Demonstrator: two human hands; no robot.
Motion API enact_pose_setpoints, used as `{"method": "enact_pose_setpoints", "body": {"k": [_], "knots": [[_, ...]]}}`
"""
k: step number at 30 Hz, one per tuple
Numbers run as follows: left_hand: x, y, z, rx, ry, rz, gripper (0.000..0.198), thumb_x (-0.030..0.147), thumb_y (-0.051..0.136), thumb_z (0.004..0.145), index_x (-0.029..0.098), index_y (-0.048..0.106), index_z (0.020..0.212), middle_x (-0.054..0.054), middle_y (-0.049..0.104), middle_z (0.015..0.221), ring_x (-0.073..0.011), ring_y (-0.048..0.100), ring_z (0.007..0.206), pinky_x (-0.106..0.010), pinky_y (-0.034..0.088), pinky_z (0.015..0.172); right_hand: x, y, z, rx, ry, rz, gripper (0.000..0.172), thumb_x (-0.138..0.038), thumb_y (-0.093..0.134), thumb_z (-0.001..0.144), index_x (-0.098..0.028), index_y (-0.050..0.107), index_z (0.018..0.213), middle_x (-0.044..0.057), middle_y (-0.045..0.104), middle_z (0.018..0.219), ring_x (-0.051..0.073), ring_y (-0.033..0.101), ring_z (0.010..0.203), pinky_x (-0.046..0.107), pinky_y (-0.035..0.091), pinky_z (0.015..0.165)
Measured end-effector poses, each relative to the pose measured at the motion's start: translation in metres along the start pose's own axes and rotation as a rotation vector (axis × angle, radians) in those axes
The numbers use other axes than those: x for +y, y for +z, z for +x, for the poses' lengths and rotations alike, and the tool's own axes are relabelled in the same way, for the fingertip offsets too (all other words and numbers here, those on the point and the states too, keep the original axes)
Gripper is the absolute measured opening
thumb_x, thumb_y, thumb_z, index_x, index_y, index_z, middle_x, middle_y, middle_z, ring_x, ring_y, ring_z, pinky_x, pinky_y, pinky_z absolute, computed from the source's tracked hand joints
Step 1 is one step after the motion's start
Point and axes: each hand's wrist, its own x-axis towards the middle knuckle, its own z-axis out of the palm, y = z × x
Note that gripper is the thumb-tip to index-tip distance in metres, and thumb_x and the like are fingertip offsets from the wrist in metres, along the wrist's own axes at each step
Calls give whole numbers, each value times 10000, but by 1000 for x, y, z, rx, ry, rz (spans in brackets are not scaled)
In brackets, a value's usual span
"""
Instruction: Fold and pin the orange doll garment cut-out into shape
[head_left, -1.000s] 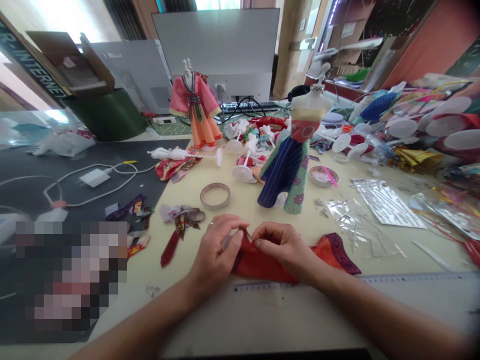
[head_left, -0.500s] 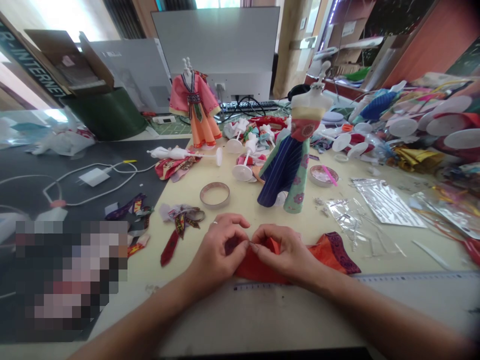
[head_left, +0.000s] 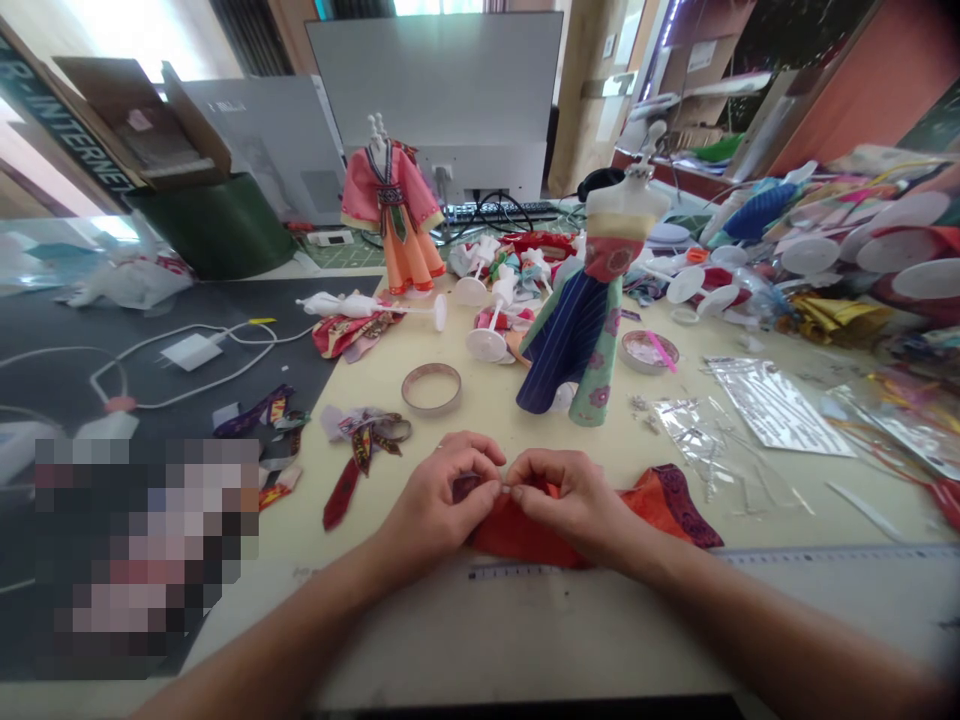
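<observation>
My left hand [head_left: 448, 493] and my right hand [head_left: 561, 492] meet near the middle of the table, thumbs and forefingers pinched close together. Between them is the edge of a red-orange cloth [head_left: 517, 535], which lies partly under both hands. Its right end, with a dark purple patterned border [head_left: 679, 505], spreads out beyond my right wrist. Whether a pin or other small thing is in the pinch is too small to make out. Just behind the hands stands a mini dress form [head_left: 628, 205] in a navy and green skirt [head_left: 566, 340].
A ruler [head_left: 795, 556] runs along the near side. A round shallow ring-shaped dish [head_left: 431, 388], fabric scraps [head_left: 367, 435], a dish with a pink stick [head_left: 649, 352] and clear plastic packets [head_left: 712, 450] lie around. Further back are a dressed doll form [head_left: 390, 215] and a monitor [head_left: 435, 90].
Both hands stay pinched at nearly the same place on the red-orange cloth, with only slight finger movement. The whole view has shifted very slightly.
</observation>
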Motion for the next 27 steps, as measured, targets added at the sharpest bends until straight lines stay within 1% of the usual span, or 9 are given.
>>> {"method": "enact_pose_setpoints", "body": {"k": [9,14,15,17,19,21,23,25,27], "knots": [[1,0,1,-2,6,-39,125,150,498,794,169,567,691,-62,573,966,-168,563,900,-302,424,827,-1,0,0,-4,5,25,148,-126,465,721,-158,608,701,-10,606,663,105,507,615,206,388,573],[0,0,0,28,4,-22,114,176,523,792,166,579,692,-55,587,948,-172,568,885,-305,427,840,-3,-1,0,11,-4,17,121,-211,524,769,-159,595,686,-5,593,658,113,506,632,211,392,577],[-1,-1,0,32,-8,-51,112,200,524,805,167,589,721,-57,593,951,-175,569,896,-307,425,850,-3,0,0,24,-6,18,125,-221,533,770,-159,587,675,-7,581,644,110,498,619,212,389,571],[-3,-2,1,50,-62,-172,142,280,522,837,175,608,879,-66,604,986,-184,571,926,-308,436,848,-2,0,1,51,-3,46,139,-231,540,773,-157,575,661,-12,557,616,104,479,590,216,383,558],[-5,-3,1,64,-154,-338,315,364,546,836,185,555,1095,-77,603,1037,-188,572,945,-299,455,824,1,0,2,74,3,105,158,-258,549,784,-154,573,667,-9,552,619,102,471,585,220,381,552],[-6,-3,1,37,-252,-490,478,403,615,789,190,494,1200,-73,605,1041,-184,580,927,-282,469,790,3,1,3,95,6,168,180,-292,561,794,-152,578,682,0,557,642,105,475,599,222,381,551],[-7,-2,2,-19,-333,-584,495,390,680,738,194,519,1163,-46,624,973,-165,591,861,-253,474,736,4,1,3,106,8,218,193,-317,570,799,-153,586,699,7,565,667,109,482,619,222,385,554],[-8,0,2,-58,-382,-614,389,363,714,711,187,580,1030,-12,635,852,-132,586,752,-211,460,647,4,1,3,105,11,244,206,-334,579,800,-155,587,699,8,563,668,109,481,621,218,384,543],[-8,3,2,-56,-397,-623,273,342,722,708,168,607,884,10,621,758,-99,558,661,-183,434,589,3,1,3,102,12,246,213,-341,584,797,-156,585,690,6,556,659,108,476,615,213,379,528]]}}
